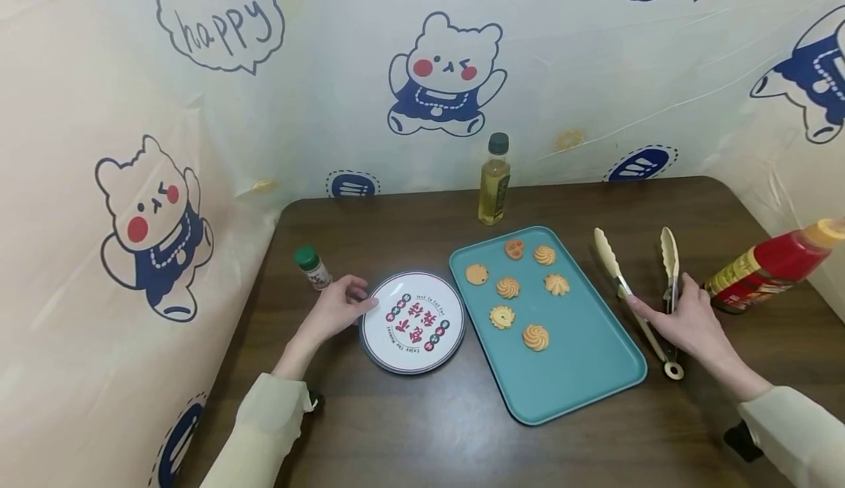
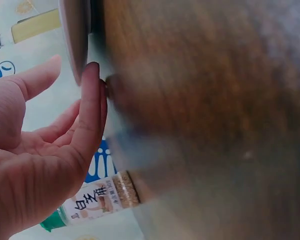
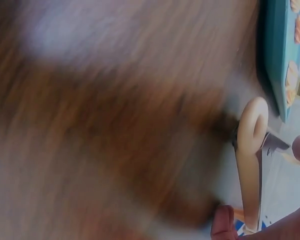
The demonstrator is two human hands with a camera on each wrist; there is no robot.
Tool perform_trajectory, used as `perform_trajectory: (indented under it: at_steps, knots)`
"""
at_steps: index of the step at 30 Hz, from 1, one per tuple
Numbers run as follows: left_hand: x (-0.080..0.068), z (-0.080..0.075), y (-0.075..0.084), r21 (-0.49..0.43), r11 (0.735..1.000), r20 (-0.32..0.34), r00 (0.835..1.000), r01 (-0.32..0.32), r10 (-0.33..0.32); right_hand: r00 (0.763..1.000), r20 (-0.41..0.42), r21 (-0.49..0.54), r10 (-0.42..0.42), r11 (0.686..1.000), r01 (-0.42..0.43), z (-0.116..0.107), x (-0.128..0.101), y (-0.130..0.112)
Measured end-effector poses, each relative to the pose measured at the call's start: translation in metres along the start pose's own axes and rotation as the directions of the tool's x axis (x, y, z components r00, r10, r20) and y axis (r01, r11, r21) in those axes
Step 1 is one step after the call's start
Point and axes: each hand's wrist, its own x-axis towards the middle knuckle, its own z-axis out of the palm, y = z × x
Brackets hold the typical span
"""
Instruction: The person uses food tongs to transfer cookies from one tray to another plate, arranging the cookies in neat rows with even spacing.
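Observation:
In the head view, my left hand (image 1: 334,307) is at the left rim of a round white plate (image 1: 432,312) with red lettering. The left wrist view shows its fingers by the plate's edge (image 2: 77,45), with the thumb held apart. A green-capped sesame jar (image 2: 100,200) stands beside that hand. My right hand (image 1: 689,319) spreads over metal tongs (image 1: 672,282) with cream tips, thumb near one arm and fingers near the other. The tongs' arms are wide apart. In the right wrist view, their cream ring end (image 3: 252,125) lies near the thumb.
A teal tray (image 1: 581,363) bearing several cookies (image 1: 507,288) lies between plate and tongs. Behind it stands an oil bottle (image 1: 494,183). A red squeeze bottle (image 1: 772,271) is right of my right hand. A patterned sheet (image 1: 317,106) hangs behind the brown table (image 1: 409,429).

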Motion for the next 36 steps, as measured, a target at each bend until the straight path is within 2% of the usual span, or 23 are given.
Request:
perform_trajectory:
  at_steps: [5, 13, 26, 36]
  knots:
    - [0.0, 0.003, -0.001, -0.044, 0.999, 0.012, 1.0, 0.012, -0.011, 1.0, -0.01, 0.045, 0.006, 0.999, -0.006, 0.005, 0.001, -0.004]
    - [-0.001, 0.002, 0.0, -0.106, 0.994, 0.039, 0.999, 0.016, -0.011, 0.998, -0.024, 0.054, 0.064, 0.997, -0.062, 0.01, -0.001, -0.007]
    - [0.001, 0.0, 0.001, -0.112, 0.991, 0.055, 0.997, 0.068, -0.062, 0.992, -0.113, 0.059, 0.058, 0.997, -0.051, 0.013, -0.001, -0.011]
    - [-0.002, 0.002, 0.0, -0.124, 0.99, 0.057, 0.996, 0.068, -0.061, 0.993, -0.093, 0.118, 0.067, 0.991, -0.056, 0.013, -0.005, -0.014]
